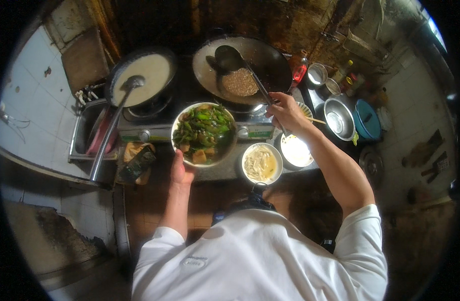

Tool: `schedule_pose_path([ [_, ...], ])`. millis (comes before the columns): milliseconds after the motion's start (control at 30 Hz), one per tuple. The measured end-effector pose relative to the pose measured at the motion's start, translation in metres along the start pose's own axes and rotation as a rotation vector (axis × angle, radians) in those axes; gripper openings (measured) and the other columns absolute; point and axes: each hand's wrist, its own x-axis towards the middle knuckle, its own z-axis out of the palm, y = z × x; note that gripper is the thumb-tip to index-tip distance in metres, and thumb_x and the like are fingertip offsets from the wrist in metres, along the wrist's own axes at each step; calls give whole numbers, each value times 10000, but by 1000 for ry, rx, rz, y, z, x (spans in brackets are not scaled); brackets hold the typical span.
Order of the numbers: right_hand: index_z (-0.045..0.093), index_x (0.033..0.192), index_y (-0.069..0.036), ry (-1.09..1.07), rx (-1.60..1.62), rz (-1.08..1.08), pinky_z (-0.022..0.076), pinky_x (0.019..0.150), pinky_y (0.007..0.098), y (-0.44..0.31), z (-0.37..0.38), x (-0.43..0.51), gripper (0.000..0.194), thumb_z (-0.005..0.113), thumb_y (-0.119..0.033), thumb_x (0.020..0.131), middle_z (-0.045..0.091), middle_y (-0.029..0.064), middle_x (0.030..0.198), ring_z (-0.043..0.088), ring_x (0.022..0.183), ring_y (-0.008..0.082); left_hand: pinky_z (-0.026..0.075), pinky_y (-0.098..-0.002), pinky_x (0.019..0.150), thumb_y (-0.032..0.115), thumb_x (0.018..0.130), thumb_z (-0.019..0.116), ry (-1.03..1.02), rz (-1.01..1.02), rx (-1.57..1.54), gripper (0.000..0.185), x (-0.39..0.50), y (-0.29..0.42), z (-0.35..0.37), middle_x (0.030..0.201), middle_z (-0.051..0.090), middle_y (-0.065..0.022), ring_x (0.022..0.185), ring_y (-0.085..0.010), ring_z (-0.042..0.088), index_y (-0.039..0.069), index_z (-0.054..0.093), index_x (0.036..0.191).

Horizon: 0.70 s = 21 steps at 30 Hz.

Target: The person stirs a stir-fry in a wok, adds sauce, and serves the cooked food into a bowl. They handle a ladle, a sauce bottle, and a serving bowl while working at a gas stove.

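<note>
My left hand (181, 169) grips the lower left rim of a white bowl (203, 134) heaped with cooked green peppers and browned pieces. The bowl is held by the front edge of the gas stove. My right hand (286, 109) is closed round the handle of a dark ladle (230, 59), whose head hangs over a large wok (277, 67). Brown grainy food or liquid (240, 82) shows at the wok's bottom. Left of it, a second pan (147, 75) holds a pale, creamy liquid, with a metal ladle (110, 131) resting in it.
A bowl of pale strips in broth (260, 163) and a brightly lit bowl (296, 150) stand at the counter's front. To the right are a steel basin (339, 118), a blue-green container (366, 119) and bottles. A sink (77, 129) lies at the left.
</note>
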Motion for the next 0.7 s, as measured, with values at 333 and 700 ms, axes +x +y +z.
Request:
schedule_pose_path([
  [333, 482, 1365, 41, -148, 270, 114, 421, 406, 233, -15, -63, -140, 594, 622, -42, 794, 662, 104, 780, 548, 485, 106, 396, -462, 1075, 394, 889, 690, 53, -6, -4, 652, 6, 4, -17, 1376, 524, -81, 1259, -286, 492, 70, 446, 1399],
  [700, 472, 1366, 38, -8, 339, 29, 412, 374, 212, -4, -46, -166, 517, 587, 4, 863, 659, 104, 776, 548, 477, 87, 396, -459, 1073, 404, 878, 697, -3, 11, -10, 666, 13, 12, -12, 1373, 528, -83, 1244, -277, 503, 62, 451, 1395],
])
